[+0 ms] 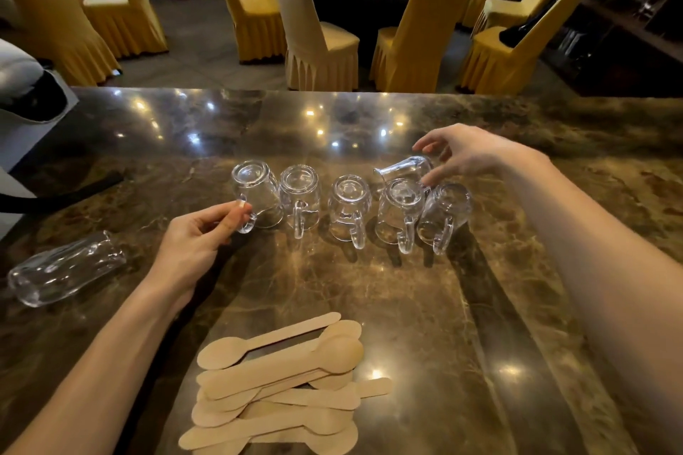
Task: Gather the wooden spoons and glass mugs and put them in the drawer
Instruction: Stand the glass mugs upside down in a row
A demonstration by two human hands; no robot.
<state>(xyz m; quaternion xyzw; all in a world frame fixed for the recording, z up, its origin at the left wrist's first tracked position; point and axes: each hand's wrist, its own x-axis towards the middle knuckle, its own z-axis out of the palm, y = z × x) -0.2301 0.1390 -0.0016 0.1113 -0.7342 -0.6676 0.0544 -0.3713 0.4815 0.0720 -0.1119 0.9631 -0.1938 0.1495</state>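
From your head camera, five glass mugs (347, 207) stand upside down in a row on the marble counter (425, 307), handles toward you; the two at the right end touch. Your left hand (196, 244) pinches the handle of the leftmost mug (255, 194) between thumb and fingers; your right hand (462, 155) has its fingers spread loosely around a sixth mug (406, 166), tipped on its side behind the row, though whether it truly grips is unclear. A heap of wooden spoons (284, 384) lies near you, overlapping; a clear glass bottle (66, 268) lies on its side at the far left; the drawer is out of sight.
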